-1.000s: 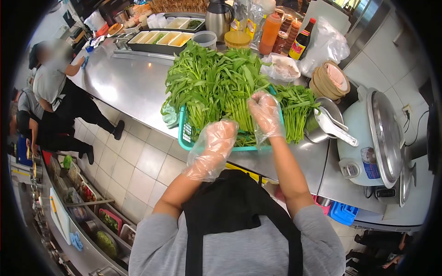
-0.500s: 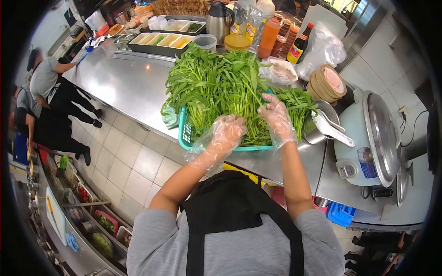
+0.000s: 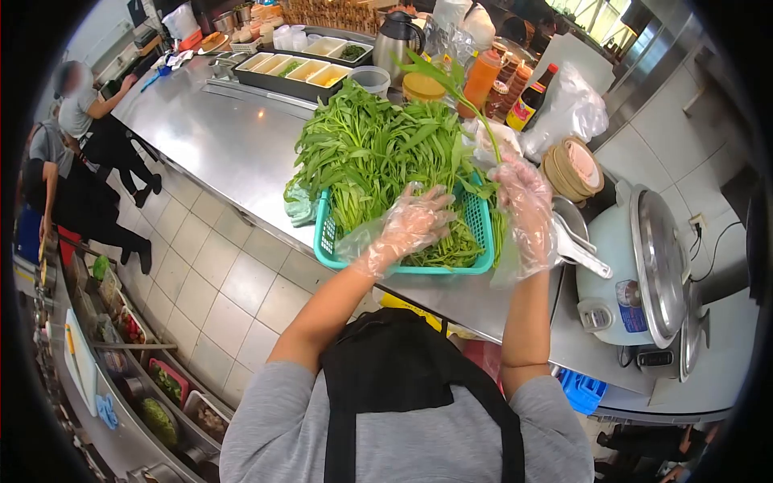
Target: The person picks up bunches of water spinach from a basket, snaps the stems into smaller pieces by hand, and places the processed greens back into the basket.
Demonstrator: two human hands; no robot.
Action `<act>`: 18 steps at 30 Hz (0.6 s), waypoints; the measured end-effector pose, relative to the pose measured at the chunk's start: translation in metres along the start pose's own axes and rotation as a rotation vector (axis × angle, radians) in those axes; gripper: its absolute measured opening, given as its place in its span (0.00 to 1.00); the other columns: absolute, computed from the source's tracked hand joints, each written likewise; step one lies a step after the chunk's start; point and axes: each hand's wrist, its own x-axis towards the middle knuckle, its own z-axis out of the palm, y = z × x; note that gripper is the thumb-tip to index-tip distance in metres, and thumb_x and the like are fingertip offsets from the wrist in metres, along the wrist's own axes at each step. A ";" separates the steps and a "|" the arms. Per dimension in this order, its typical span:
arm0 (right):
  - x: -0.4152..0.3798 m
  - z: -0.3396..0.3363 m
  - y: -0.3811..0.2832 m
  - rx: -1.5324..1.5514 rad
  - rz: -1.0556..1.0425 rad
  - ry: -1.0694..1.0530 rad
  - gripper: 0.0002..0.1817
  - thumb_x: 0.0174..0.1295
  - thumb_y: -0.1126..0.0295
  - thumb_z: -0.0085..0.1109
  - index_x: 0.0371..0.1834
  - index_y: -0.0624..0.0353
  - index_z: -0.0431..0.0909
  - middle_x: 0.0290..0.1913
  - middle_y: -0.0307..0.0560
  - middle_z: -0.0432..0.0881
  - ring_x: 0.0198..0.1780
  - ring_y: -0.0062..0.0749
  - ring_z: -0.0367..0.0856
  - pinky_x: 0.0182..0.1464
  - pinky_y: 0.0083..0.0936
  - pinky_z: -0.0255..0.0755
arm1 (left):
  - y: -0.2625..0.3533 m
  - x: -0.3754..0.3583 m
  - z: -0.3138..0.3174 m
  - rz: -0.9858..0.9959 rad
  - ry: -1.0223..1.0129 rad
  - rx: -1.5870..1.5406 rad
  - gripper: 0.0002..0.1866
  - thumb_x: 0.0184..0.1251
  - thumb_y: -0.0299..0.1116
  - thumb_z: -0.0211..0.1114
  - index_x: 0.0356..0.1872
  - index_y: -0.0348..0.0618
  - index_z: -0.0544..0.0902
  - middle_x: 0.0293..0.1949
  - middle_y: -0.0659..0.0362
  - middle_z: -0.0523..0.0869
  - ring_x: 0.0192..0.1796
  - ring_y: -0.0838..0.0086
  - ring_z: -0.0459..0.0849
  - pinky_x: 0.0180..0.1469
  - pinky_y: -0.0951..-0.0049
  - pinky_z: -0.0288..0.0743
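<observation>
A teal plastic basket (image 3: 485, 229) on the steel counter is heaped with long-leaved greens (image 3: 378, 149) that look like water spinach. My left hand (image 3: 415, 221), in a clear plastic glove, rests on the greens near the basket's front with its fingers spread. Beyond the basket's right rim, my gloved right hand (image 3: 525, 193) is closed around the lower stem of one water spinach stalk (image 3: 486, 127). That stalk stands up from the hand, its leafy tip leaning left over the back of the pile. More stems beside the basket are partly hidden by my right hand.
A metal pot with a white ladle (image 3: 584, 251) and a large rice cooker (image 3: 624, 282) stand at right. Behind are a steel jug (image 3: 398, 48), sauce bottles (image 3: 531, 98) and a condiment tray (image 3: 294, 76). Co-workers (image 3: 88, 117) stand at left.
My right hand has moved right and lifted one stalk upright out of the greens. My left hand has shifted slightly right, and its fingers have spread over the pile.
</observation>
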 end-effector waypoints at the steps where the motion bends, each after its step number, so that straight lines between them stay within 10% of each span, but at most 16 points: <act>1: 0.003 -0.004 0.008 0.142 0.041 -0.057 0.16 0.68 0.70 0.60 0.56 0.65 0.78 0.33 0.39 0.81 0.26 0.11 0.68 0.27 0.11 0.60 | -0.008 -0.003 0.010 0.032 0.247 -0.167 0.17 0.65 0.46 0.65 0.52 0.54 0.85 0.59 0.58 0.82 0.65 0.64 0.77 0.68 0.51 0.65; 9: 0.003 0.004 0.040 0.446 0.182 -0.131 0.17 0.69 0.71 0.58 0.59 0.64 0.74 0.33 0.39 0.77 0.26 0.15 0.68 0.28 0.13 0.61 | 0.011 0.003 -0.042 -0.470 0.911 -0.683 0.11 0.64 0.29 0.64 0.46 0.43 0.83 0.24 0.56 0.82 0.26 0.72 0.81 0.36 0.70 0.77; 13: -0.001 0.015 0.041 0.387 0.193 -0.157 0.24 0.69 0.72 0.56 0.68 0.64 0.66 0.35 0.39 0.76 0.27 0.15 0.66 0.28 0.11 0.61 | 0.024 -0.006 -0.102 -0.721 0.410 -0.859 0.15 0.65 0.29 0.61 0.52 0.46 0.82 0.35 0.55 0.82 0.34 0.70 0.82 0.40 0.68 0.77; 16: -0.005 0.020 0.046 0.373 0.193 -0.173 0.25 0.69 0.72 0.57 0.68 0.62 0.67 0.33 0.39 0.76 0.27 0.15 0.66 0.28 0.11 0.61 | 0.003 -0.007 -0.066 -0.312 0.655 -0.638 0.17 0.64 0.29 0.61 0.54 0.45 0.81 0.40 0.53 0.82 0.36 0.66 0.82 0.42 0.65 0.77; 18: -0.005 0.022 0.051 0.381 0.184 -0.178 0.25 0.68 0.71 0.58 0.68 0.61 0.68 0.32 0.40 0.77 0.26 0.16 0.66 0.29 0.12 0.61 | 0.005 -0.002 -0.072 -0.398 0.579 -0.690 0.19 0.62 0.30 0.62 0.55 0.45 0.81 0.50 0.50 0.81 0.43 0.60 0.83 0.47 0.62 0.78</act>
